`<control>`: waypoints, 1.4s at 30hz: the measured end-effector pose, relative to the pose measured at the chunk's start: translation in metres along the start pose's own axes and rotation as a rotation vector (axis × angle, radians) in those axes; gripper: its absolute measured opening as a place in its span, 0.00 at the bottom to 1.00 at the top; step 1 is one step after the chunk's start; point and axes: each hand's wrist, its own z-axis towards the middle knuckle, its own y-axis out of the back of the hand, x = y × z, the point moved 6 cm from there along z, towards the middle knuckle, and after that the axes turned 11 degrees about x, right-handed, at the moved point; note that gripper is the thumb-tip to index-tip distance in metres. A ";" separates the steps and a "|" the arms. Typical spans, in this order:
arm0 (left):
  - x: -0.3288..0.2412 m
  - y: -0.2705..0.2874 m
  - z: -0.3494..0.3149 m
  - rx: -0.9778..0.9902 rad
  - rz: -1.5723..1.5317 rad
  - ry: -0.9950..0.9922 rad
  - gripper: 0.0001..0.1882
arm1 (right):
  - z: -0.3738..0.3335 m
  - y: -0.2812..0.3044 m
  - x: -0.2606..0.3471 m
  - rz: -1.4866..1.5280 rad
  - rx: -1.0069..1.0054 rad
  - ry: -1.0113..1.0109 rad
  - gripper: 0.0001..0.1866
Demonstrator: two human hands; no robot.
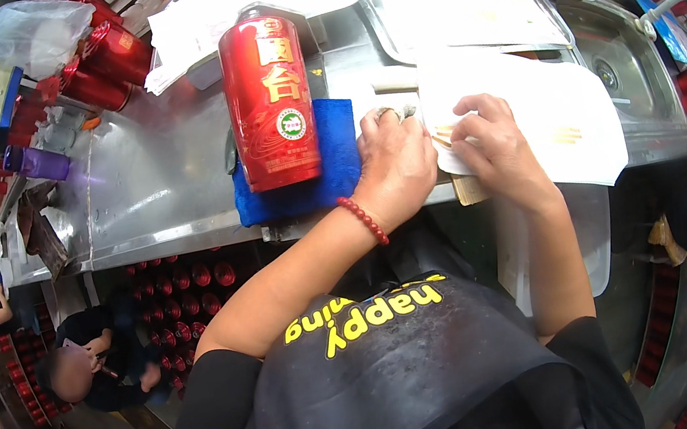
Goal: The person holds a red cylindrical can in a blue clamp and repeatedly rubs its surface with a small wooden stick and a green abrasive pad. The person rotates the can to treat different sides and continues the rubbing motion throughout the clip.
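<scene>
White sheet (584,102) | under right fingers (483,105) | red bottle (272,118) on blue cloth (339,143)

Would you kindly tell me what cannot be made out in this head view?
In the head view:
Left hand: whatever lies under its palm, hidden by the hand itself.
Right hand: what its palm covers, hidden by the hand itself.
Blue cloth: its middle, hidden by the red bottle.
Sink: its left part, hidden by the white sheet.
</scene>
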 end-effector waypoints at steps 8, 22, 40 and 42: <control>-0.033 0.090 -0.053 -0.209 0.054 -0.388 0.13 | 0.006 0.016 0.015 -0.046 0.011 -0.027 0.06; 0.090 0.117 -0.130 -0.463 0.009 -0.025 0.32 | -0.002 -0.010 0.008 -0.146 0.063 -0.090 0.05; 0.044 0.156 -0.109 -0.243 -0.012 -0.225 0.30 | 0.063 0.003 0.132 0.025 0.091 0.210 0.11; 0.036 0.149 -0.105 -0.242 -0.083 -0.286 0.17 | 0.070 -0.006 0.148 0.019 0.105 0.276 0.11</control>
